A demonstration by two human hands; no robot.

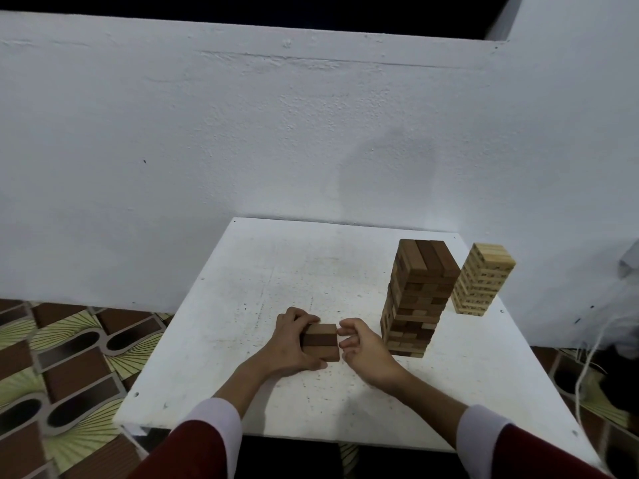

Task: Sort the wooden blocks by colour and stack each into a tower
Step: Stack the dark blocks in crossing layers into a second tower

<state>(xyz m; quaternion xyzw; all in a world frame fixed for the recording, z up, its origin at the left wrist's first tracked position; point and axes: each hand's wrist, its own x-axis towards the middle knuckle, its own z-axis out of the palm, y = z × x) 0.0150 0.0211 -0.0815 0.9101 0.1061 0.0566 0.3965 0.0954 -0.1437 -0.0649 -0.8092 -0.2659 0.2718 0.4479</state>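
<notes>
A small bundle of brown wooden blocks (321,341) lies on the white table (262,271), three side by side with a darker one in the middle. My left hand (292,344) grips this bundle from its left side, fingers curled over the far edge and thumb at the near edge. My right hand (366,350) hovers just right of the bundle with loosely curled fingers, holding nothing. A tall tower of mixed brown blocks (416,299) stands to the right. Behind it, at the table's right edge, stands a shorter tower of pale blocks (482,280).
A white wall (242,133) rises directly behind the table. Patterned floor tiles (62,357) show at the left. A pale cord (584,368) hangs beside the table's right edge.
</notes>
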